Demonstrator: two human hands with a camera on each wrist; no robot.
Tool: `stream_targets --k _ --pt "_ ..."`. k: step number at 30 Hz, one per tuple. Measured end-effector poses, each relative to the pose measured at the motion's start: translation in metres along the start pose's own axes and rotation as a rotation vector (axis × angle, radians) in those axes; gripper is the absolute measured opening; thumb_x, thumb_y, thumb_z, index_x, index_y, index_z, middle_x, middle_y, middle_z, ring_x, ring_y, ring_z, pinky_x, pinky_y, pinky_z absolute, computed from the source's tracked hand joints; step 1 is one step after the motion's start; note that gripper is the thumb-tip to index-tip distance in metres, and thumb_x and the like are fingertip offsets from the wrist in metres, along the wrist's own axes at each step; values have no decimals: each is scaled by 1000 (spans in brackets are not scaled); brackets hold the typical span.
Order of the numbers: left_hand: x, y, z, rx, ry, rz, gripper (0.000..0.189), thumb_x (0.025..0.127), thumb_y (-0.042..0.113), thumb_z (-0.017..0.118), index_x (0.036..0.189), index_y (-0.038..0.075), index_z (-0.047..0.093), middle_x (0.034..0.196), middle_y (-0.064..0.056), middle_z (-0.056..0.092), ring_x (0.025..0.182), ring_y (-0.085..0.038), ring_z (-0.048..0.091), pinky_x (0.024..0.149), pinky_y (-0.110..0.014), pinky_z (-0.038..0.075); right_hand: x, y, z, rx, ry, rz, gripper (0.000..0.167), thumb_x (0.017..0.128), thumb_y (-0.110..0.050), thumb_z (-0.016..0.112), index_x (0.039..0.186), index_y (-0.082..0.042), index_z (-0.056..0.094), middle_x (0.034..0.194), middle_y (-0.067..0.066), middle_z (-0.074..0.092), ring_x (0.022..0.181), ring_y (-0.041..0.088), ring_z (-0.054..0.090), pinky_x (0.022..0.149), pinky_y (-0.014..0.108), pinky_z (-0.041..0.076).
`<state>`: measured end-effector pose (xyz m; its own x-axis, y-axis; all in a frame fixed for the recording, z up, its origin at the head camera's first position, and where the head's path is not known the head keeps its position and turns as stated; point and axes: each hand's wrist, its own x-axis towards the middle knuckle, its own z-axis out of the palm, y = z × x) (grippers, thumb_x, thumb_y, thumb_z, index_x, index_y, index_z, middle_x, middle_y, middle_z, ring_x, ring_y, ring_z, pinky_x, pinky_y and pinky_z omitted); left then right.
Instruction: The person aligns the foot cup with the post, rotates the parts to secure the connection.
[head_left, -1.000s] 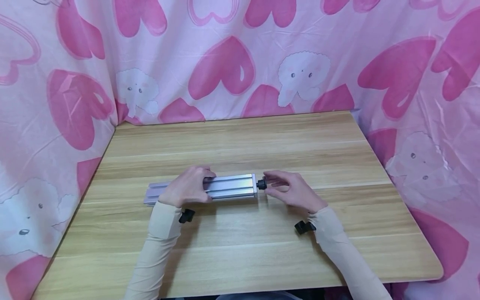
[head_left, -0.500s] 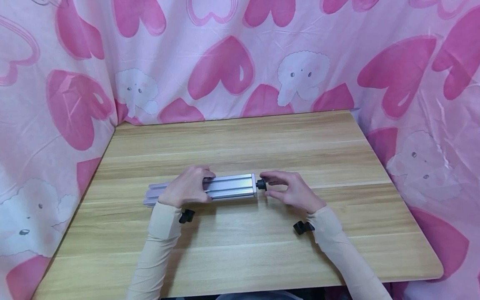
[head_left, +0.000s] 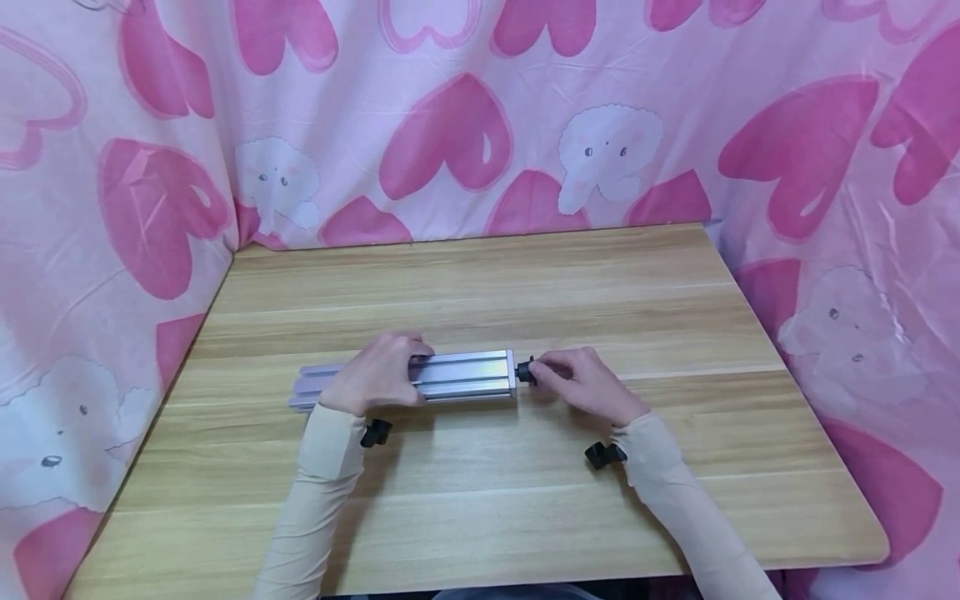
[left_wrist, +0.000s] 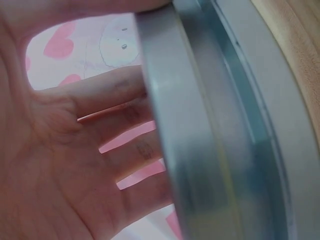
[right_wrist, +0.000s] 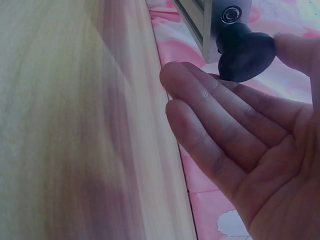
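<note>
A silver aluminium rail (head_left: 465, 375) with lengthwise grooves lies across the table, a black knob (head_left: 525, 371) on its right end. My left hand (head_left: 375, 371) grips the rail near its middle, thumb on the near side and fingers over the far side. In the left wrist view the fingers (left_wrist: 125, 150) reach behind the rail's metal side (left_wrist: 185, 125). My right hand (head_left: 588, 385) pinches the knob between thumb and forefinger. The right wrist view shows the round black knob (right_wrist: 247, 56) beside a bolt head on the end plate (right_wrist: 230, 12), the other fingers extended below it.
The wooden table (head_left: 480, 500) has its front edge close to the person. Pink heart-patterned curtains (head_left: 450, 125) hang along the back and both sides. A black wrist mount (head_left: 603, 456) sits at the right sleeve, another (head_left: 377, 432) at the left.
The right hand's fingers, apart around the knob before, have closed in and now pinch it. The left hand and the rail stay in place.
</note>
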<state>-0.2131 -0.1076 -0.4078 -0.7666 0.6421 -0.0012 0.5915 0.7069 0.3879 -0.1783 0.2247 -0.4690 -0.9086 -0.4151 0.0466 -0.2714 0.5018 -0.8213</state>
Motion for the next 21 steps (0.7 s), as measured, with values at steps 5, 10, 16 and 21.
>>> stream_targets --k 5,10,16,21 --pt "1 2 1 4 -3 -6 46 57 18 77 101 5 76 85 -2 61 72 -15 50 66 -28 42 2 3 2 86 -56 58 47 107 -39 45 96 -7 77 81 6 77 70 22 74 68 34 58" --pt "2 2 1 6 -7 -26 50 57 18 77 105 5 76 87 -2 62 74 -15 51 68 -29 43 3 0 1 108 -82 122 61 107 -47 37 90 -3 75 79 7 76 67 23 74 68 37 59" --pt "1 0 -2 -23 -12 -34 53 58 18 79 108 3 76 88 -3 63 74 -15 52 68 -29 44 -1 -1 -3 42 -32 30 40 105 -36 49 112 -3 71 100 7 76 84 18 73 78 34 58" --pt "0 -3 -2 -38 -24 -29 48 58 15 78 105 3 76 87 -4 64 73 -15 52 68 -29 44 -6 -2 2 69 25 -139 57 85 -11 79 138 -4 58 129 10 68 108 23 70 92 35 57"
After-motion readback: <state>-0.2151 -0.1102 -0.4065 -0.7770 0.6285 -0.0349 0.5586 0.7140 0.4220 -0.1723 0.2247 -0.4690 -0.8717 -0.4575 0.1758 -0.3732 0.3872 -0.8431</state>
